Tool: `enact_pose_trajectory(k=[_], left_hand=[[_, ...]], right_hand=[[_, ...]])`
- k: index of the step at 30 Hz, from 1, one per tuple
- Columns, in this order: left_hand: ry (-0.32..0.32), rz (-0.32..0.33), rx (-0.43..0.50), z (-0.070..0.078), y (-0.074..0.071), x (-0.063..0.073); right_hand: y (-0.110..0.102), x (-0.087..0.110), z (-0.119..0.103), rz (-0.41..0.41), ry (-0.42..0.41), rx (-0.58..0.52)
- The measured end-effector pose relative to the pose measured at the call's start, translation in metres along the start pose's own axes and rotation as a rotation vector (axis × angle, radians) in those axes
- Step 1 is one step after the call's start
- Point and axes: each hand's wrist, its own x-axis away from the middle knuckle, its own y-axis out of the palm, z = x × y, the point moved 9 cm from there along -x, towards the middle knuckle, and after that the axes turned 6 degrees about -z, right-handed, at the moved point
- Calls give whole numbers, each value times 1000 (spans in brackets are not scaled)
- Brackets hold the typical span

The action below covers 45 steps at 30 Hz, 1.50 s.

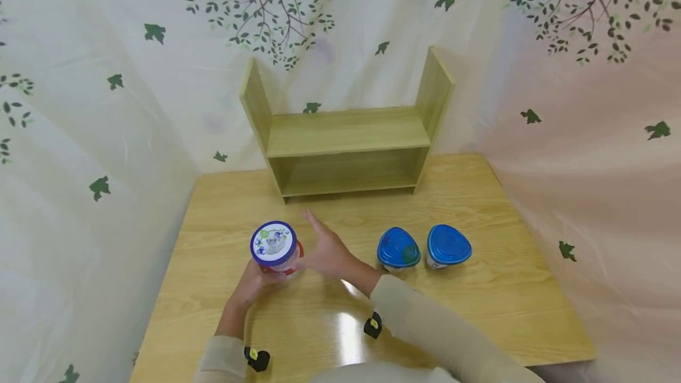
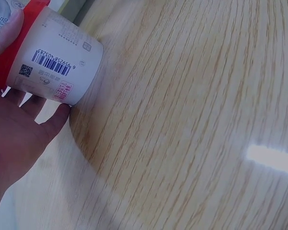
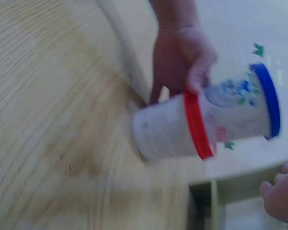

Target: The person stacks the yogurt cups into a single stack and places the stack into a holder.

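Note:
Two tubs are stacked at the left of the table. The upper tub (image 1: 273, 243) has a purple-blue lid with blueberry pictures, and under it the lower tub (image 2: 57, 52) is white with a red lid (image 3: 198, 125). My left hand (image 1: 258, 282) grips the lower tub, fingers around its side and thumb over the red lid. Beside the stack, on its right, my right hand (image 1: 332, 255) has its thumb and fingers spread. The right wrist view catches only part of that right hand (image 3: 284, 194), apart from the upper tub.
Two tubs with blue lids, one left (image 1: 398, 247) and one right (image 1: 448, 244), stand on the table (image 1: 479, 312) to the right. At the back is a two-level wooden shelf (image 1: 348, 132) with upright side panels. A leaf-patterned curtain (image 1: 574, 152) surrounds the table.

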Motion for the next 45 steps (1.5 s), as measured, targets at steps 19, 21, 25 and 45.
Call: enact_pose_trajectory(k=[19, 21, 25, 45], left_hand=[[-28, 16, -47, 5, -2, 1], [-25, 15, -46, 5, -1, 1], [-12, 7, -23, 4, 1, 1], [-2, 1, -17, 2, 4, 2]], right_hand=[[-139, 97, 57, 106, 40, 112], [-144, 99, 61, 105, 46, 120], [-150, 102, 67, 108, 59, 143], [-143, 121, 115, 196, 187, 146]])
